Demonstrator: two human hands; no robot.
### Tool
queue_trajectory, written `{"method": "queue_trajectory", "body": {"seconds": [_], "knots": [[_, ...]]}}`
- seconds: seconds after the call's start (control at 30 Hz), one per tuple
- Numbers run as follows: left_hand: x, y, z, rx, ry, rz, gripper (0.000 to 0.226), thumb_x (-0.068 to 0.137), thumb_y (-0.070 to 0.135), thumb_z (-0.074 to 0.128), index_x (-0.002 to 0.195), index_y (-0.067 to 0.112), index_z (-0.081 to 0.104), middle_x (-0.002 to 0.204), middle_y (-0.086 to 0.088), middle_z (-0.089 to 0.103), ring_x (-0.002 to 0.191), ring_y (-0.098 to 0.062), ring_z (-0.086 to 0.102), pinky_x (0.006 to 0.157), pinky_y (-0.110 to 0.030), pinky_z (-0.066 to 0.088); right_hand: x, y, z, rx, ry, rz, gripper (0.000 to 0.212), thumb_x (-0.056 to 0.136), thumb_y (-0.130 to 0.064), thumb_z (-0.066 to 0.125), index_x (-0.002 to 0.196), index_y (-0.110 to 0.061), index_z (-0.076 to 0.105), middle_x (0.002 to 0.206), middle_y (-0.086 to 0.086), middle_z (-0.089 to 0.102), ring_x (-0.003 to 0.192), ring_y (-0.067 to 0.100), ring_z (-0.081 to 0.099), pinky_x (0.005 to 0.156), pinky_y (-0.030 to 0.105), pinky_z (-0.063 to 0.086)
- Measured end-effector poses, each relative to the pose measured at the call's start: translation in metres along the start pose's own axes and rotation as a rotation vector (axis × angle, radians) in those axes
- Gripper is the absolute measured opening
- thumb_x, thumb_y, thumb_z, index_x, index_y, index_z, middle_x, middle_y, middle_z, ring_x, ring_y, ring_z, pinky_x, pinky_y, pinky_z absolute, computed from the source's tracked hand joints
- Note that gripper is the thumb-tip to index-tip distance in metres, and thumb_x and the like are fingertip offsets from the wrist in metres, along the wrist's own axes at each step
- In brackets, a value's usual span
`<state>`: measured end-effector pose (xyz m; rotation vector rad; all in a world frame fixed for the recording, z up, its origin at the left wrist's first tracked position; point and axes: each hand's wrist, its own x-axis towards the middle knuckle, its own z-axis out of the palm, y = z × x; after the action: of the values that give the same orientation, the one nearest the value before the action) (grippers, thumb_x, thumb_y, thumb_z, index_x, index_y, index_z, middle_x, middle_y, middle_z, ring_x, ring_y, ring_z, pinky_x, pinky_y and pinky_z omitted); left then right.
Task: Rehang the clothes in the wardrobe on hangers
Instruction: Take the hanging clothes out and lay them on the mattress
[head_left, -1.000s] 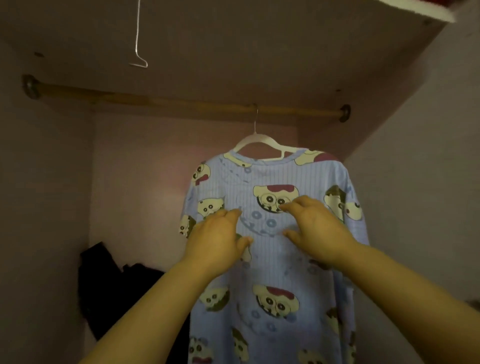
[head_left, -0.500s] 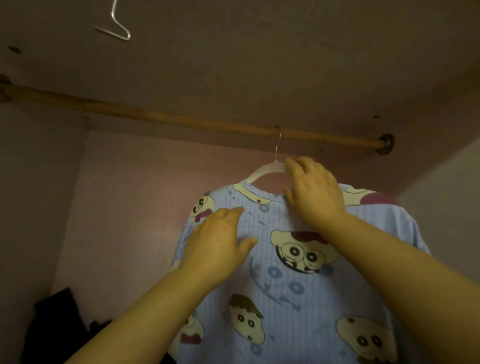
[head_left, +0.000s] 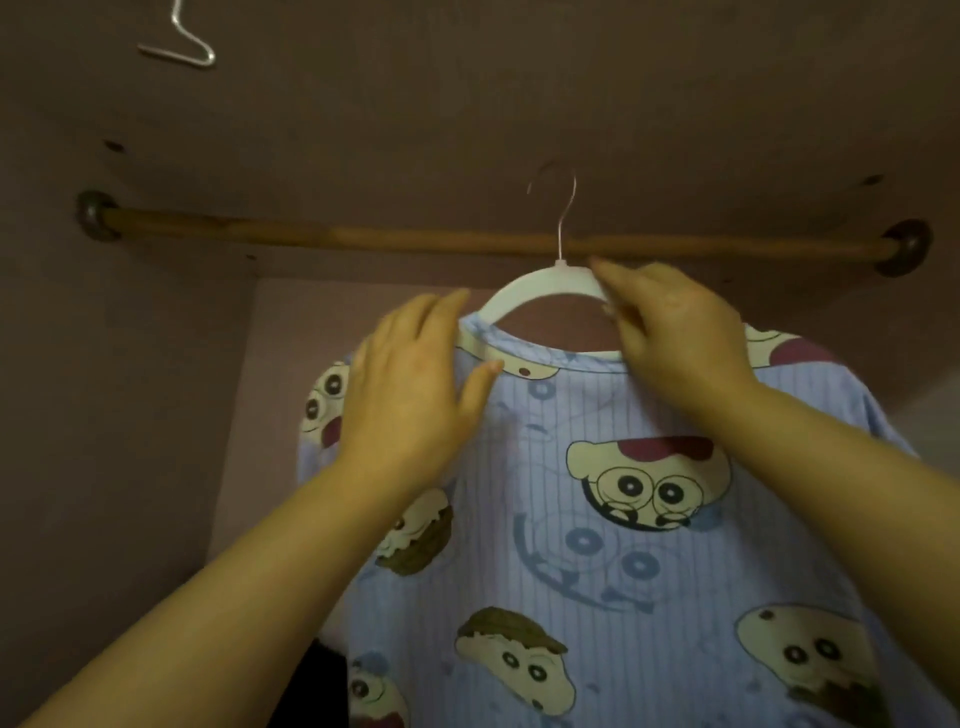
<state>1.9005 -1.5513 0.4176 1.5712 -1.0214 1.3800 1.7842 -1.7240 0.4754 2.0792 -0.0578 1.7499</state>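
A round brown wooden rail (head_left: 311, 236) ran across the upper middle. Each end sat in a dark round socket, one at the left (head_left: 93, 215) and one at the right (head_left: 904, 248). Above it spread a dull brown flat top panel (head_left: 467, 104) dotted with small dark holes. Behind stood a plain pink back wall (head_left: 291, 364).

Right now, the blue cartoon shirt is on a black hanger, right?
No. The hanger is white, not black. The head view shows the blue cartoon shirt on it.
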Motion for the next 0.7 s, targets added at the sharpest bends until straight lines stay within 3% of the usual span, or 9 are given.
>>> {"method": "queue_trajectory", "body": {"seconds": [0.17, 0.33, 0.43, 0.6, 0.7], "knots": [[-0.041, -0.019, -0.038, 0.166, -0.041, -0.042, 0.054, 0.09, 0.044, 0.048, 0.141, 0.028, 0.036, 0.132, 0.001, 0.051, 0.121, -0.019, 0.042, 0.095, -0.034, 0.028, -0.033, -0.059, 0.017, 0.276, 0.024, -0.12, 0.041, 0.092, -0.011, 0.056, 0.132, -0.012, 0.052, 0.105, 0.014, 0.065, 0.088, 0.032, 0.061, 0.067, 0.035, 0.049], [-0.109, -0.042, -0.103, 0.384, -0.084, -0.074, 0.042, 0.088, 0.029, 0.056, 0.129, 0.018, 0.054, 0.086, -0.004, 0.063, 0.075, -0.027, 0.057, 0.066, -0.033, 0.039, -0.074, -0.133, 0.04, 0.53, 0.038, -0.178, 0.04, 0.088, -0.014, 0.056, 0.127, -0.011, 0.057, 0.1, 0.011, 0.069, 0.078, 0.03, 0.065, 0.059, 0.034, 0.055], [-0.152, -0.048, -0.151, 0.457, -0.084, -0.136, 0.042, 0.084, 0.028, 0.055, 0.124, 0.014, 0.06, 0.076, -0.003, 0.061, 0.062, -0.026, 0.056, 0.052, -0.038, 0.049, -0.095, -0.185, 0.05, 0.668, 0.085, -0.217, 0.038, 0.087, -0.019, 0.057, 0.125, -0.015, 0.06, 0.092, 0.006, 0.071, 0.067, 0.025, 0.064, 0.052, 0.029, 0.051], [-0.219, -0.035, -0.239, 0.674, -0.088, -0.283, 0.044, 0.084, 0.034, 0.046, 0.123, 0.02, 0.06, 0.075, 0.002, 0.059, 0.062, -0.017, 0.053, 0.058, -0.027, 0.041, -0.125, -0.279, 0.039, 0.96, 0.134, -0.269, 0.036, 0.086, -0.022, 0.059, 0.121, -0.017, 0.061, 0.088, 0.005, 0.071, 0.062, 0.023, 0.062, 0.05, 0.03, 0.053], [-0.249, -0.012, -0.291, 0.806, -0.051, -0.321, 0.041, 0.084, 0.033, 0.047, 0.123, 0.024, 0.057, 0.075, 0.011, 0.049, 0.065, -0.011, 0.046, 0.06, -0.024, 0.039, -0.138, -0.33, 0.016, 1.127, 0.137, -0.303, 0.035, 0.086, -0.02, 0.059, 0.121, -0.015, 0.062, 0.084, 0.006, 0.07, 0.06, 0.024, 0.061, 0.049, 0.034, 0.054]]}}
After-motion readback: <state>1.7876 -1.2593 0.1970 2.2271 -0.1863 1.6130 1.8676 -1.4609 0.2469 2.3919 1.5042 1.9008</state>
